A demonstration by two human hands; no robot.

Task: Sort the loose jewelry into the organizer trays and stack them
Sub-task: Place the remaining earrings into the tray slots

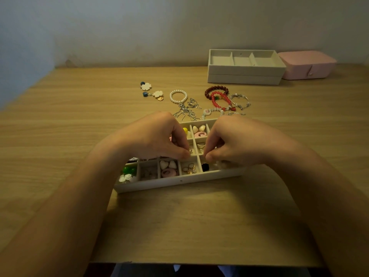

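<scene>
Head view, sole view available.

1. Work item. The divided tray (179, 181) sits on the surface (79, 116) directly in front of me, its front wall towards the camera. Several compartments are already loaded: green beads (128, 169) at the front left, heart-shaped pieces (168, 164) over a pink ring further right, then gold earrings (190, 170).

2. Grip state. The left grip (155, 136) and the right grip (233, 142) hang over the tray's middle row. On each, the fingers are curled and thumb and forefinger are drawn together into a pinch. I cannot tell whether either pinch contains an item; anything there is too small to resolve.

3. Outstanding stock. Beyond the tray, loose on the surface, lie two flower earrings (151, 90), a pearl bracelet (178, 96), a tangle of silver chains (187, 110), a dark bead bracelet (216, 89), a red bracelet (218, 100) and a silver bangle (239, 100).

4. Stack. Two further trays (245, 71) stand stacked at the far right, beside a pink box (307, 64). The upper one shows three compartments with nothing visible in them.

5. Progress assessment. Small items appear largely sorted. Bracelets and chains remain, and I judge that the divided tray has yet to join the stack. The task looks roughly half complete.
</scene>
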